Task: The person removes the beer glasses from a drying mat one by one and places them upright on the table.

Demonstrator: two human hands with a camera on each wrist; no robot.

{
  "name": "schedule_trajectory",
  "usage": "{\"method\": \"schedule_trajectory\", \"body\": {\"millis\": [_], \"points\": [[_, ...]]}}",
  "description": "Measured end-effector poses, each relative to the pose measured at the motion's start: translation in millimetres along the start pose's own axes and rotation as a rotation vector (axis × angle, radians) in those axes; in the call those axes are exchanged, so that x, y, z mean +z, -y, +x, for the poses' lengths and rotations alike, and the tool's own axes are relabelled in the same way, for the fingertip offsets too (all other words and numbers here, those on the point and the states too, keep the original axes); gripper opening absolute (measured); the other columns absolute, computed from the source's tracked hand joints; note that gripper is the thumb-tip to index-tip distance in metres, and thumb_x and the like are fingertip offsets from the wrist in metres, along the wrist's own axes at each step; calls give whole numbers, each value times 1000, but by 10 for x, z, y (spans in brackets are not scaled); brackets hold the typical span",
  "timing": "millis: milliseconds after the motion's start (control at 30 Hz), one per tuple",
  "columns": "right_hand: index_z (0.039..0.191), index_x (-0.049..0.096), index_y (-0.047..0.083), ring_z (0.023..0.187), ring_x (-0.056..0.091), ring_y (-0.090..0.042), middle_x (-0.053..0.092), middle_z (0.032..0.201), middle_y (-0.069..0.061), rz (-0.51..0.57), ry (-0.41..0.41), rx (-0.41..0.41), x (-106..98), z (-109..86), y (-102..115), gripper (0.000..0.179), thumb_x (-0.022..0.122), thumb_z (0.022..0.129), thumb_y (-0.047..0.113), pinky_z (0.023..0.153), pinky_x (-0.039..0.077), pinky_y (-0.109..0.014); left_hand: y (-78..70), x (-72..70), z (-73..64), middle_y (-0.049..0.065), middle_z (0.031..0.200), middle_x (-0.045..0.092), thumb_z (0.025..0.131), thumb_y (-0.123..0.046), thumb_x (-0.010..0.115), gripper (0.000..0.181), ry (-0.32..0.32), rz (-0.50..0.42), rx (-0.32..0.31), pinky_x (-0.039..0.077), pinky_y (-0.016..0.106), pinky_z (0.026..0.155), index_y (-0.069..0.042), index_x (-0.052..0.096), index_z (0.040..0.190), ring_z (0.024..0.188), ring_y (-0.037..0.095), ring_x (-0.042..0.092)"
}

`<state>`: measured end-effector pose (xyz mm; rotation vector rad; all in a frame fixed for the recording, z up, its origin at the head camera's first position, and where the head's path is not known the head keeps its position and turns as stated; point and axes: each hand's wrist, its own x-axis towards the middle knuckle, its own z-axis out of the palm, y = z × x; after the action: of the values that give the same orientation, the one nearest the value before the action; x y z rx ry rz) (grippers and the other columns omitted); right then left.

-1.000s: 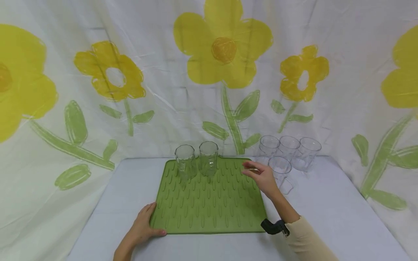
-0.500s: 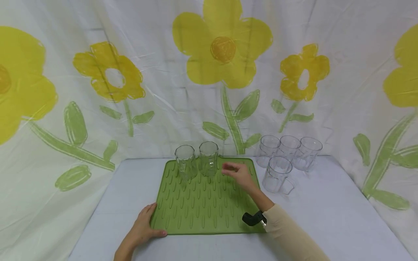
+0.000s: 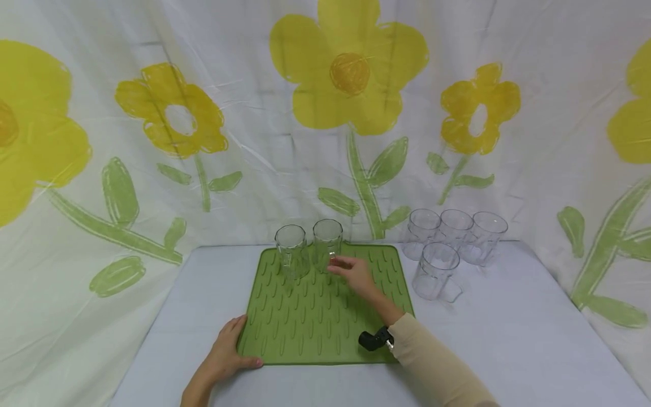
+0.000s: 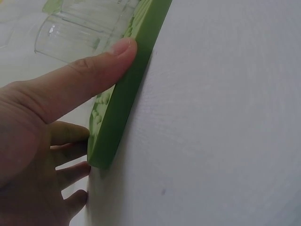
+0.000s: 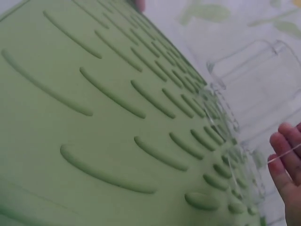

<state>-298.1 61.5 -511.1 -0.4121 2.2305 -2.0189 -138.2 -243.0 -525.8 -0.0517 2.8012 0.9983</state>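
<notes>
A green ribbed drying mat lies on the white table. My left hand rests at its near left corner, with the thumb on the near edge and the other fingers extended against the left side. Two clear glass mugs stand upright near the mat's back edge, a left mug and a right mug. My right hand is at the right mug, its fingertips overlapping the lower part of that glass. In the right wrist view, those fingers look extended, with a thin glass edge crossing them.
Right of the mat several more clear glass mugs stand on the table; the nearest mug has its handle pointing right. A white curtain printed with yellow flowers hangs behind. A black wrist camera sits beneath the right forearm.
My right hand has moved left across the mat, from beside the mugs on the right to the right mug on the mat. The left hand keeps its place at the corner.
</notes>
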Motion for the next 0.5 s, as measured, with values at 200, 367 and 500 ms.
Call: {"method": "schedule_trajectory", "body": {"millis": [200,367,500], "points": [[113,66,-12,97,70,-27,70,109,-26,-11,1,-2,22,-30,60,31,70,89,7,93,55,-49,-16,0,-2,32,151,30,56,-33,93,121,1,0,-5,27,65,113,11,27,147,140,54,24],[108,67,-13,95,70,-30,71,105,-27,-26,-19,-48,22,-54,52,28,69,89,8,90,55,-54,-13,5,-1,32,151,30,56,-34,93,122,-1,-2,-9,27,65,113,11,27,148,140,54,25],[105,70,-10,87,70,-19,73,99,-21,-66,-80,-67,13,-60,22,26,70,88,10,84,57,-50,-18,0,-4,32,151,30,56,-34,93,122,1,-5,-18,27,66,113,10,27,148,140,54,24]]}}
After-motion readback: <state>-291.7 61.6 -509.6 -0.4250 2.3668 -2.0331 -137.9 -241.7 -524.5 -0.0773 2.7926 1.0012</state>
